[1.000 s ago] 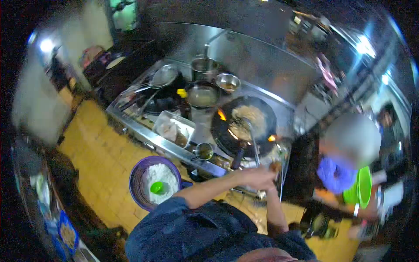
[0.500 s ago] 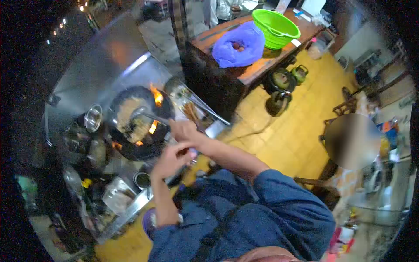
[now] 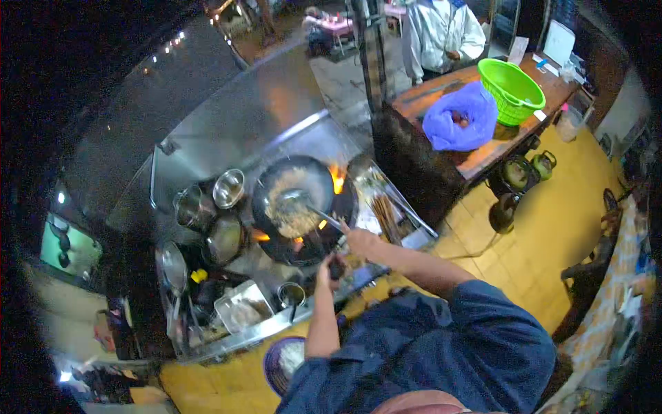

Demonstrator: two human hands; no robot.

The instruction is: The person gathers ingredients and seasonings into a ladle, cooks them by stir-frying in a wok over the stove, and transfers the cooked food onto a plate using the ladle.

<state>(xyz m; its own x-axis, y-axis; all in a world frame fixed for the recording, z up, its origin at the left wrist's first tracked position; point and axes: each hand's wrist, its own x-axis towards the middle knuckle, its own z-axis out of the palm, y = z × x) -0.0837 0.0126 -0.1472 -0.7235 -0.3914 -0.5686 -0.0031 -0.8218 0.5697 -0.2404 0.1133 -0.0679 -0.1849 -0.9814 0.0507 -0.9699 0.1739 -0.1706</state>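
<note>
A dark wok [image 3: 314, 172] sits over the burner, holding a heap of browned food that looks like fried rice [image 3: 298, 222]. My right hand [image 3: 362, 243] is closed around the handle of a metal wok ladle [image 3: 329, 219]; the ladle's bowl rests in the food. At the wok's near side, my left hand [image 3: 331, 272] curls around a dark grip that looks like the wok's handle, partly hidden by the fingers. Orange flames [image 3: 337, 178] rise at the wok's right edge, with smaller ones below it.
Metal bowls [image 3: 229, 189], a pot [image 3: 194, 208] and a tray [image 3: 243, 308] crowd the stove's left. Skewer-like sticks [image 3: 386, 215] lie right. A counter bears a purple bag [image 3: 460, 124] and green basket [image 3: 512, 93]; a person [image 3: 441, 41] stands behind. Gas cylinders [image 3: 543, 164] stand on the floor.
The view has swung, shifting the stove and counter rightward in the frame. My left hand, earlier with fingers apart near my right wrist, is now closed at the wok's near side.
</note>
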